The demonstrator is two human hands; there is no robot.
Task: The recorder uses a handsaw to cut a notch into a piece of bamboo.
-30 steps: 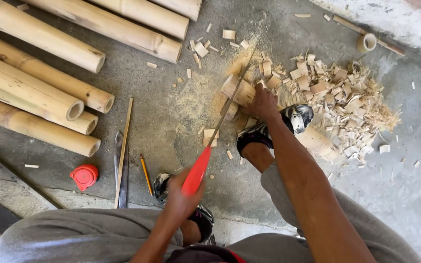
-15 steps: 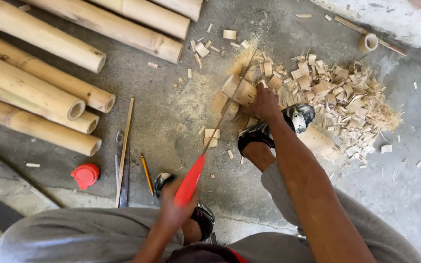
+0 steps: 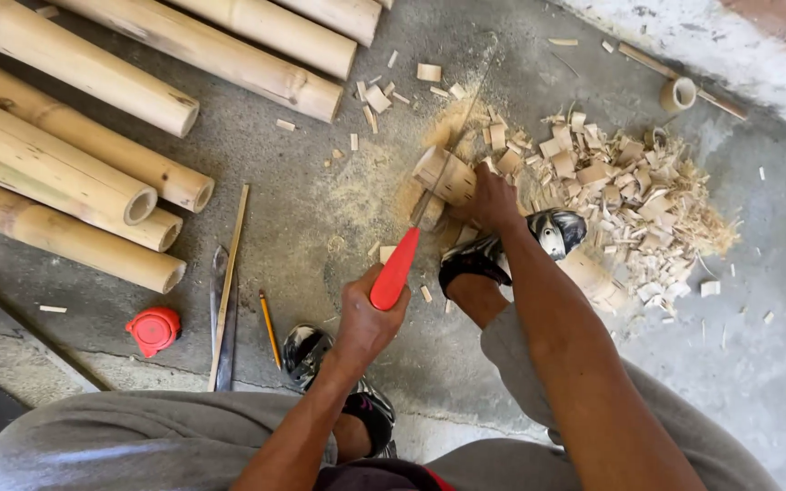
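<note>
My left hand [image 3: 367,320] grips the red handle of a hand saw [image 3: 395,269]. Its thin blade runs up and away across a short bamboo piece [image 3: 440,173] on the concrete floor. Pressing on that piece just right of the blade is my right hand [image 3: 495,202]. My black-and-silver shoe [image 3: 552,232] stands on the bamboo behind that hand, and more of the stem [image 3: 593,277] shows past the shoe. Pale sawdust lies around the cut.
Several long bamboo poles [image 3: 75,173] lie at the upper left. A heap of bamboo offcuts [image 3: 634,191] sits right of the cut. A red tape measure [image 3: 154,329], a thin wooden strip [image 3: 229,282] and a pencil [image 3: 269,327] lie left of my other shoe [image 3: 307,350]. A bamboo ring [image 3: 678,94] rests near the wall.
The saw first drew back toward me, then pushed forward across the bamboo, my left hand moving with it. My right hand and foot stayed in place.
</note>
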